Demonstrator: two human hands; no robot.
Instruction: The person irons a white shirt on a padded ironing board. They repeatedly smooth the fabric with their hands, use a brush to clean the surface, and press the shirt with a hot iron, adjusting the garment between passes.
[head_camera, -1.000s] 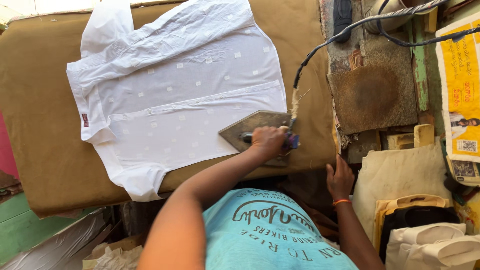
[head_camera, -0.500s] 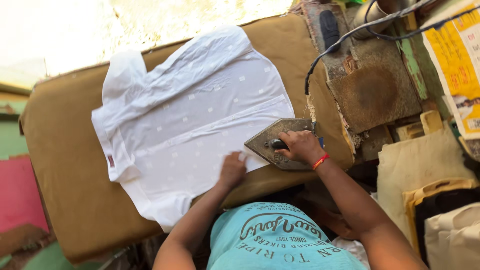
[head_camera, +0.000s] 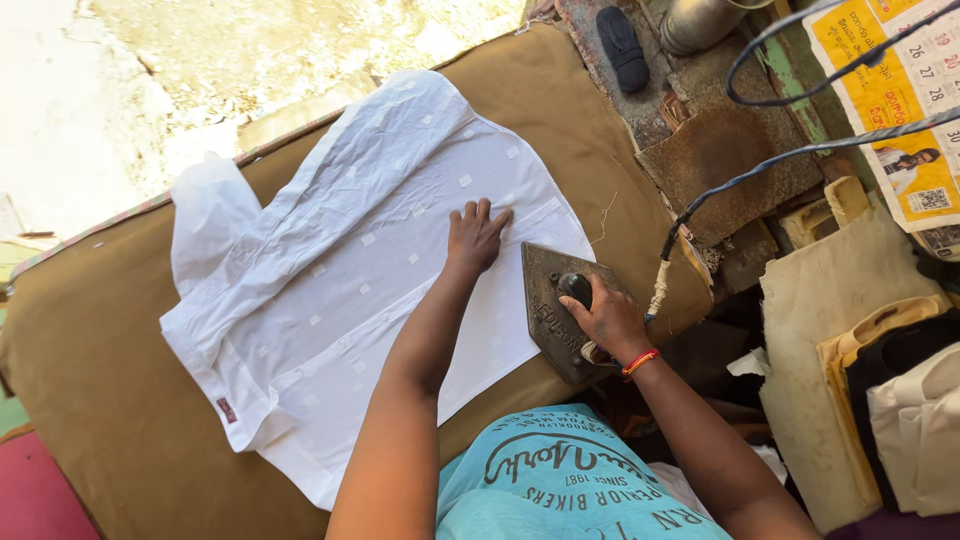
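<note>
A white shirt (head_camera: 340, 270) with small woven squares lies spread on a brown padded ironing table (head_camera: 110, 420). My left hand (head_camera: 474, 236) rests flat on the shirt, fingers together, pressing the cloth. My right hand (head_camera: 606, 318), with a red band at the wrist, grips the black handle of a heavy dark metal iron (head_camera: 556, 308). The iron sits at the shirt's right edge, half on the bare table cover. Its braided cord (head_camera: 760, 170) runs up to the right.
A rusty metal plate (head_camera: 725, 160) and a dark cloth pad (head_camera: 622, 45) lie on the bench behind the table. Folded garments (head_camera: 900, 400) are stacked at the right. A yellow calendar (head_camera: 890, 100) hangs top right. Pale ground lies beyond the table's far edge.
My left hand slid up the shirt from its lower edge to beside the iron's tip. A second ago the left hand held the iron; the right hand holds it now.
</note>
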